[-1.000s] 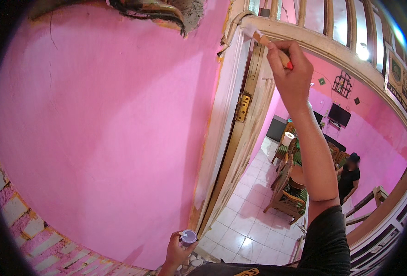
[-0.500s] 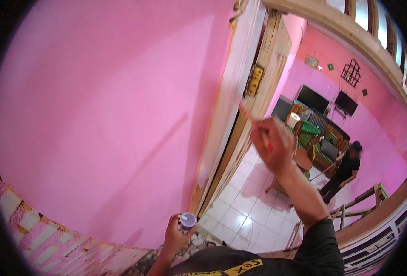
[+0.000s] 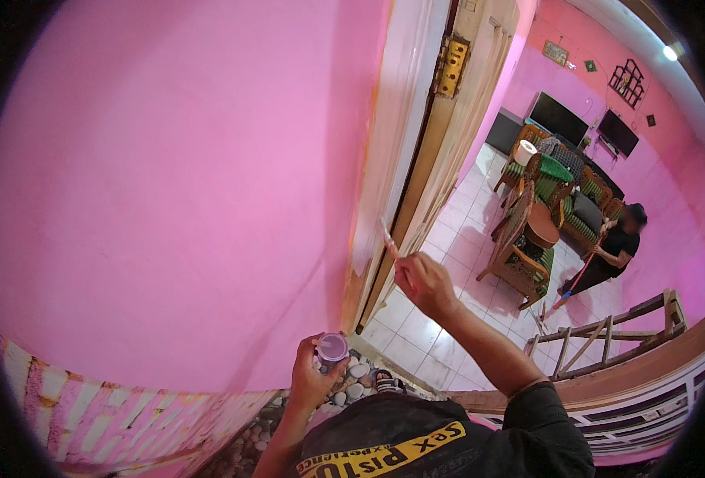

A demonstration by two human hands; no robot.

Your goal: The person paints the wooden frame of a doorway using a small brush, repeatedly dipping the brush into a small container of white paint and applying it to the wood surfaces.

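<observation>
My right hand [image 3: 424, 283], closed round 1 brush [image 3: 390, 242]: best drawn, I judge, in light, long strokes along the door frame [image 3: 363, 259], clear of the pink wall [image 3: 169, 199]; bristles just past the grip, near the frame's doorway-side edge, contact unclear. My left hand [image 3: 310, 381], gripping 1 small cup [image 3: 333, 348], rim toward me, near the frame's lower end.

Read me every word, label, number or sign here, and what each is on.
Black shirt: large lettering on a yellow band; I won't copy the wording.
Small framed hanging: too small to tell whether it bears text.
Cup and brush: no readable text.
</observation>
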